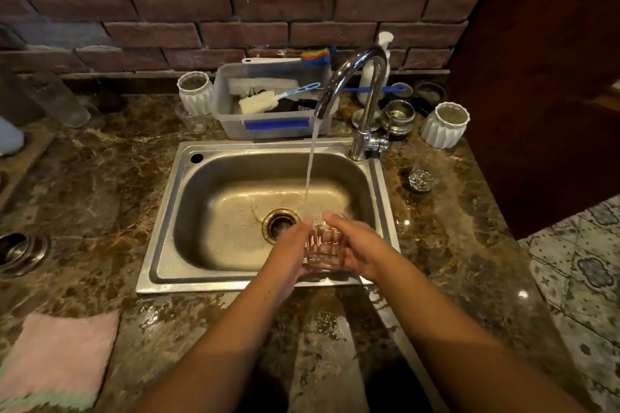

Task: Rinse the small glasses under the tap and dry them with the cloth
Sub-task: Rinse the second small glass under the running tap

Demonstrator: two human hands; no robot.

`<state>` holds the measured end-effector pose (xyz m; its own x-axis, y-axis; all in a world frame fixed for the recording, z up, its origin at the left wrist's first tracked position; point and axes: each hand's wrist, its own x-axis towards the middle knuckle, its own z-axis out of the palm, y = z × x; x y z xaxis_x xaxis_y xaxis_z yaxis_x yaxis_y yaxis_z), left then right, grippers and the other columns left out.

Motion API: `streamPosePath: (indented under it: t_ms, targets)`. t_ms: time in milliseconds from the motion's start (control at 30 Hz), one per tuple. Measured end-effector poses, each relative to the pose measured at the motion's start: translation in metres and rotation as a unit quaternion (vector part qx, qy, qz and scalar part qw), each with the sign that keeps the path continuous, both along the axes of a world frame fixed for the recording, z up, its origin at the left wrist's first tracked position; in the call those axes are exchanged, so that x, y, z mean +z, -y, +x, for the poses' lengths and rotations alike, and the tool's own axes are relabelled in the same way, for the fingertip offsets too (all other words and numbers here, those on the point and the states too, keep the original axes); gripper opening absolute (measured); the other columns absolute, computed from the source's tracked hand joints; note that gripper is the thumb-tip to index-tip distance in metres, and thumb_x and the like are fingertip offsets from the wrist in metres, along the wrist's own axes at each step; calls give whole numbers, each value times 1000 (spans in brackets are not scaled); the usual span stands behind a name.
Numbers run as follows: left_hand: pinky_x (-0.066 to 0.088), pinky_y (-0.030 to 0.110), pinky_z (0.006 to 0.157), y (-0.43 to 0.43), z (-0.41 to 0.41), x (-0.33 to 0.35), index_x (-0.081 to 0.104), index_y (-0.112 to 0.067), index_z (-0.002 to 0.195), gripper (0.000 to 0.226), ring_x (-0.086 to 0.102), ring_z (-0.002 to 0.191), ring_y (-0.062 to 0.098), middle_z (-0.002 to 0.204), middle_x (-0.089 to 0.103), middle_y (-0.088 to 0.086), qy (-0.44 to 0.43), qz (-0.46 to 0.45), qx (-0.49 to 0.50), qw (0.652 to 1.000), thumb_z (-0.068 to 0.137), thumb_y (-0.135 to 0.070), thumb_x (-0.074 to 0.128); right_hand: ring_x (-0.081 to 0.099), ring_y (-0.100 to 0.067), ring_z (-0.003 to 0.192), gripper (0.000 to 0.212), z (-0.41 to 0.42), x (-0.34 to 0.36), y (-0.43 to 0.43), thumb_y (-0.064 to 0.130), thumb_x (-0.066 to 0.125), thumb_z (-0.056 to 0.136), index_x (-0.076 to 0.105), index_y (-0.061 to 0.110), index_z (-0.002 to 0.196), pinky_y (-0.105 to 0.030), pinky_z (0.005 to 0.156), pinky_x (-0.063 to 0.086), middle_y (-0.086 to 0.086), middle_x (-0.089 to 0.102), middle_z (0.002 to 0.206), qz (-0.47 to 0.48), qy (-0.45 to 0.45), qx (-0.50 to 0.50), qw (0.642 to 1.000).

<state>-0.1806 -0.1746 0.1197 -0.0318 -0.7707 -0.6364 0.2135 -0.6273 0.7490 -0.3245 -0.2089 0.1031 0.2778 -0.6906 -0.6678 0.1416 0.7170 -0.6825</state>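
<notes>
Slipping is the danger — fingers of left hand (288, 246) and right hand (364, 246) curl round the wet small glass (324, 250) over the sink (201, 238).

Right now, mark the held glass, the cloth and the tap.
glass (324, 246): head view, on its ribbed side wall.
cloth (57, 355): head view, middle of the pink top face.
tap (342, 72): head view, on the chrome curve of the spout.

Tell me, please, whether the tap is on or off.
On: water streams from the tap down to the glass held over the sink.
</notes>
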Motion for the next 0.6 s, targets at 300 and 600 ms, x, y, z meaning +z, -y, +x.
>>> streamPosePath:
  t_ms: [300, 600]
  targets:
    - [61, 44, 90, -2, -44, -3, 57, -24, 140, 43, 68, 113, 18, 133, 64, 4, 83, -107, -100, 986, 98, -24, 66, 67, -24, 108, 85, -65, 23, 10, 43, 80, 78, 40, 15, 147, -40, 88, 59, -9, 61, 130, -112, -214, 73, 968]
    - [42, 42, 109, -34, -62, -76, 59, -24, 135, 38, 56, 123, 16, 134, 62, -4, 461, -209, -297, 810, 100, -39, 57, 54, -3, 92, 82, -110, 13, 8, 35, 86, 75, 43, 16, 143, -15, 69, 43, 4, 56, 115, -205, -315, 56, 925]
